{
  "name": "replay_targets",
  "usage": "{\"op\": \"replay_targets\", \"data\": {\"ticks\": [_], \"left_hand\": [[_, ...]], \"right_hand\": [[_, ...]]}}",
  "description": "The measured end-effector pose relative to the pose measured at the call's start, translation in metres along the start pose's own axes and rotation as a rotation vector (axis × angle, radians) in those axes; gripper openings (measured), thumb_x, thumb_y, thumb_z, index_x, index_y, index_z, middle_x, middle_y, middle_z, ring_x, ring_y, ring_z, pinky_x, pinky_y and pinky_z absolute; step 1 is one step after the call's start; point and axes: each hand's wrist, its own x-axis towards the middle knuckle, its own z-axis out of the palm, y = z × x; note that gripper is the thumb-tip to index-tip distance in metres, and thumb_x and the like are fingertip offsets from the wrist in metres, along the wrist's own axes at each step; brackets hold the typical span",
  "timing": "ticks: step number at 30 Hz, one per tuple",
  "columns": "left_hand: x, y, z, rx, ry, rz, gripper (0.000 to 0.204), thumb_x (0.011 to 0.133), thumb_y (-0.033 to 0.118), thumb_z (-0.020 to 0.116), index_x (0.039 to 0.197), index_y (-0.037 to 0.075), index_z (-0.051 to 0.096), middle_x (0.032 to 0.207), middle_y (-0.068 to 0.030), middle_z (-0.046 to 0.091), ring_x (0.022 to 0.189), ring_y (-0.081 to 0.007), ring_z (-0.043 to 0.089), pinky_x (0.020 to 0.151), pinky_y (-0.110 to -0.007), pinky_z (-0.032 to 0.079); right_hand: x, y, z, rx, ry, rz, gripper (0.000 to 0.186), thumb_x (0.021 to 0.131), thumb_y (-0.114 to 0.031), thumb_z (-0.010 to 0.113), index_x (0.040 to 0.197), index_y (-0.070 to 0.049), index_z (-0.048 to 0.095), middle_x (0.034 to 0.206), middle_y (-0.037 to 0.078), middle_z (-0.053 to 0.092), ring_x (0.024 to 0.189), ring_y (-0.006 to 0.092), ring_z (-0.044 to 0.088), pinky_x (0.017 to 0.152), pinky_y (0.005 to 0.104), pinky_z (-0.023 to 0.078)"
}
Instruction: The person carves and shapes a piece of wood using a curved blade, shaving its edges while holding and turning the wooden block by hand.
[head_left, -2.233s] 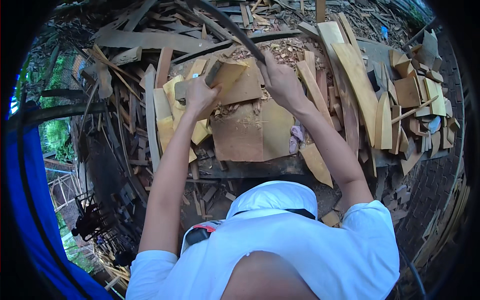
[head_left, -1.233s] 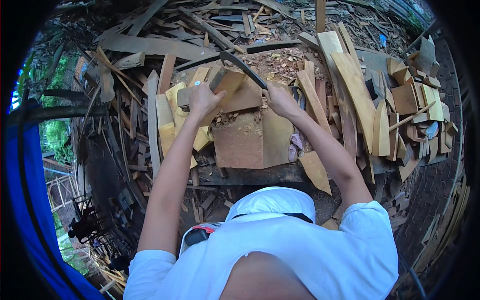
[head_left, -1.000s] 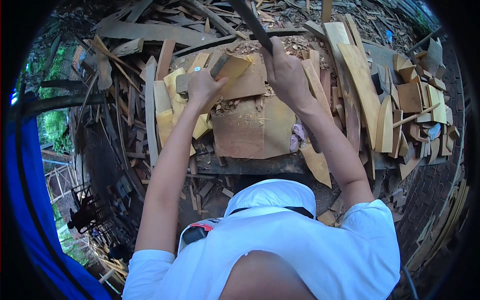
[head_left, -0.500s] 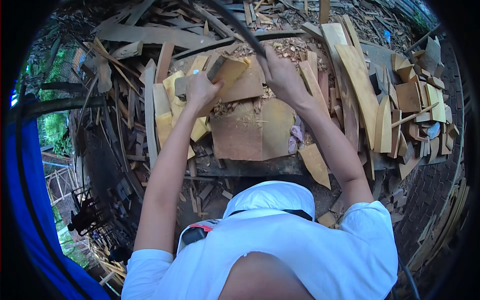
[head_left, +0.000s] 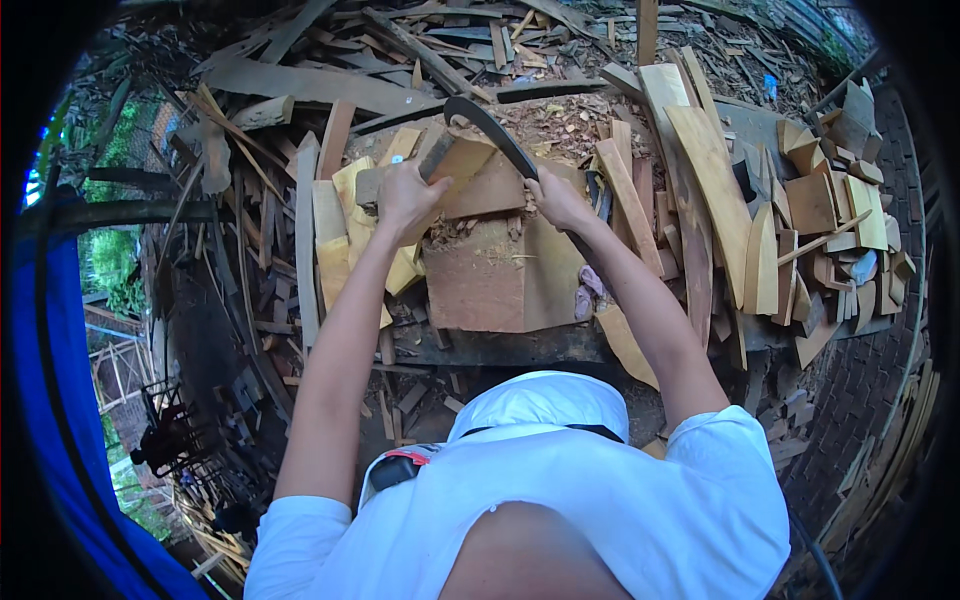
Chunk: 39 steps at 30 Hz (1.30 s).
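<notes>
My right hand (head_left: 560,198) grips a dark curved machete (head_left: 490,125); its hooked blade reaches up and to the left, and the rear of its handle passes under my forearm. My left hand (head_left: 407,200) is closed around a wood piece (head_left: 462,168), holding it tilted. The blade lies close to the upper end of that piece; whether they touch I cannot tell. Below both hands sits a large wooden block (head_left: 475,280), with shavings scattered on its top. A flat brown board (head_left: 500,190) lies behind it, partly covered by the held piece.
Long planks (head_left: 712,190) lean right of the block, beside a heap of cut wood pieces (head_left: 815,200). Pale offcuts (head_left: 333,215) stand left of my left hand. A crumpled purple cloth (head_left: 588,292) rests by the block's right side. Scrap wood covers the ground beyond the bench.
The machete has swung down from a raised position, and its blade now lies nearer the held wood piece. My right hand has moved slightly lower. My left hand keeps its hold.
</notes>
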Motion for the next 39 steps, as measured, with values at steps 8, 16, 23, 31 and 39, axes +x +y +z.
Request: {"op": "replay_targets", "data": {"ticks": [8, 16, 23, 31, 39], "left_hand": [[-0.017, -0.037, 0.013, -0.384, 0.176, 0.072, 0.035, 0.074, 0.035, 0.077, 0.090, 0.004, 0.073, 0.075, -0.0188, 0.070, 0.071, -0.0312, 0.071, 0.065, -0.039, 0.053], [-0.023, 0.000, 0.009, -0.006, 0.072, 0.028, 0.034, 0.075, 0.036, 0.076, 0.098, 0.011, 0.074, 0.080, -0.0163, 0.071, 0.078, -0.0360, 0.069, 0.069, -0.044, 0.053], [-0.047, 0.024, 0.023, 0.097, 0.134, 0.133, 0.041, 0.078, 0.027, 0.073, 0.118, 0.018, 0.066, 0.084, -0.0158, 0.071, 0.078, -0.0377, 0.068, 0.072, -0.048, 0.055], [-0.077, 0.031, 0.066, 0.169, 0.124, 0.333, 0.073, 0.067, -0.002, 0.068, 0.136, -0.003, 0.046, 0.136, -0.0240, 0.051, 0.123, -0.0396, 0.052, 0.103, -0.045, 0.043], [-0.100, 0.027, 0.108, 0.480, 0.132, 0.292, 0.095, 0.069, 0.010, 0.077, 0.149, 0.004, 0.027, 0.155, -0.0187, 0.026, 0.141, -0.0362, 0.031, 0.112, -0.053, 0.031]], "right_hand": [[-0.007, 0.002, 0.000, 0.351, -0.087, 0.120, 0.028, 0.102, -0.032, 0.042, 0.105, -0.005, 0.047, 0.063, 0.011, 0.056, 0.049, 0.0266, 0.059, 0.046, 0.0423, 0.047], [-0.059, 0.065, -0.026, -0.084, 0.316, 0.221, 0.029, 0.100, -0.030, 0.044, 0.117, -0.007, 0.047, 0.092, 0.028, 0.064, 0.083, 0.0477, 0.063, 0.071, 0.0581, 0.048], [-0.120, 0.107, -0.045, -0.395, 0.369, 0.359, 0.033, 0.092, -0.022, 0.056, 0.122, -0.010, 0.050, 0.102, 0.016, 0.060, 0.086, 0.0378, 0.064, 0.070, 0.0501, 0.054], [-0.123, 0.111, -0.050, -0.666, 0.563, 0.271, 0.027, 0.091, -0.019, 0.057, 0.116, -0.009, 0.059, 0.107, 0.010, 0.056, 0.104, 0.0301, 0.053, 0.087, 0.0456, 0.044], [-0.103, 0.049, -0.014, 0.046, 0.237, 0.006, 0.028, 0.099, -0.025, 0.050, 0.115, -0.006, 0.062, 0.105, 0.020, 0.059, 0.097, 0.0383, 0.056, 0.088, 0.0462, 0.044]]}}
